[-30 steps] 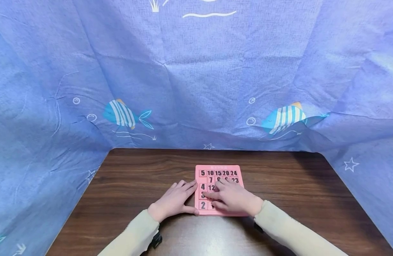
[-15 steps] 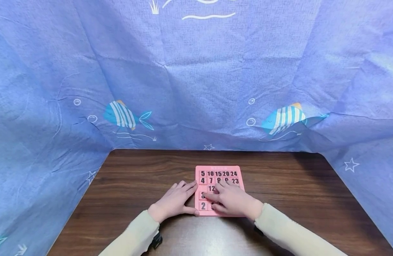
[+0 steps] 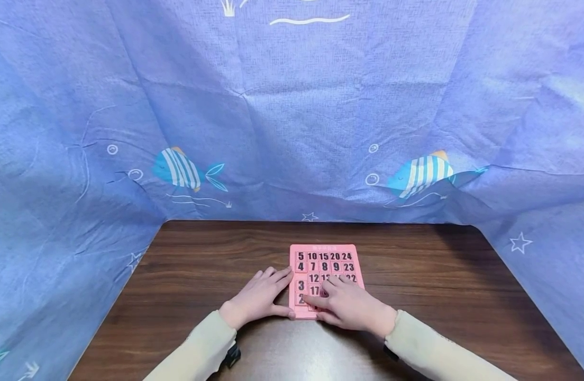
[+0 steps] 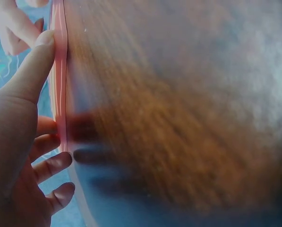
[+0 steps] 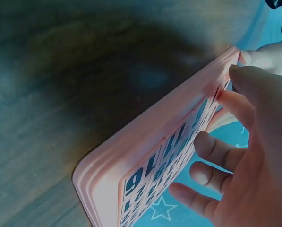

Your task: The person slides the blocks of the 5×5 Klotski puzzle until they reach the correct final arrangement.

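Note:
A pink sliding number puzzle (image 3: 303,247) lies flat on the table, its tiles bearing black numbers. My left hand (image 3: 256,296) rests at its left side, thumb by the lower corner and fingertips along the upper edge. In the left wrist view the thumb touches the pink edge (image 4: 60,85). Over the puzzle's lower right lies my right hand (image 3: 351,304), its extended index fingertip on the "2" tile (image 3: 300,300). The "3" tile (image 3: 301,286) sits directly above, between two rows, with a gap under the "4" tile (image 3: 300,266). My right palm hides several lower tiles.
The dark wooden table (image 3: 216,248) surrounds the puzzle. Behind and at both sides hangs a blue cloth (image 3: 292,132) printed with fish and stars. Pale sleeves cover both forearms, with a black device (image 3: 232,355) under the left wrist.
The "4" tile slid up into the second row. Then the "3" and "2" tiles shifted upward, while my right index finger moved down from "3" to "2". My left hand stayed in place.

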A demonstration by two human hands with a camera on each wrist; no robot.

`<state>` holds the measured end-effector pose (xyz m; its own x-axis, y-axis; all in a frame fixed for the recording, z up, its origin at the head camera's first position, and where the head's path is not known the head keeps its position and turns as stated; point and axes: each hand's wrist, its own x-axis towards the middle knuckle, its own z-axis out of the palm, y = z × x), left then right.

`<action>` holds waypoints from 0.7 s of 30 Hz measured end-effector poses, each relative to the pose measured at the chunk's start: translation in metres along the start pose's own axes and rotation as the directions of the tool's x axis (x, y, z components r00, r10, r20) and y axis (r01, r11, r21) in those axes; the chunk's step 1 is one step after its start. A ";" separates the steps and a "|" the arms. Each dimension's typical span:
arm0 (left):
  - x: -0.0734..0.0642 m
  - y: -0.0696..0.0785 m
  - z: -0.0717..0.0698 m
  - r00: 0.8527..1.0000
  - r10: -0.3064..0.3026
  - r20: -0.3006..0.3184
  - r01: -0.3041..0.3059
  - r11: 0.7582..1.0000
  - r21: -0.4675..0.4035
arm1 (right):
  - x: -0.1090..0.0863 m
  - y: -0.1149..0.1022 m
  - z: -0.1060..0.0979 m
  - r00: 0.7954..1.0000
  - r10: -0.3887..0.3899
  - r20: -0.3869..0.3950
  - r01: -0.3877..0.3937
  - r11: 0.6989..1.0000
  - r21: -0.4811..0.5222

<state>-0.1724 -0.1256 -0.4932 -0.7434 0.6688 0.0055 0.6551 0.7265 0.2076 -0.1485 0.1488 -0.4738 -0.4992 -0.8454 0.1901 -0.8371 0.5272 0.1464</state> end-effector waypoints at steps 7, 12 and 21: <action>0.001 0.001 0.001 1.000 -0.006 0.001 0.006 1.000 0.005 | 0.008 0.009 0.003 0.998 0.060 0.009 -0.060 0.998 -0.004; 0.002 0.002 0.001 1.000 -0.011 0.005 0.011 1.000 -0.003 | -0.001 0.012 0.001 0.997 0.073 0.010 -0.073 0.997 0.013; 0.002 -0.001 0.003 1.000 -0.013 0.007 0.013 1.000 -0.008 | -0.047 0.016 -0.005 0.997 0.025 -0.071 -0.023 0.999 0.037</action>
<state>-0.1741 -0.1248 -0.4960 -0.7507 0.6606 -0.0040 0.6444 0.7336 0.2157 -0.1376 0.1974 -0.4754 -0.5030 -0.8235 0.2622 -0.8332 0.5427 0.1062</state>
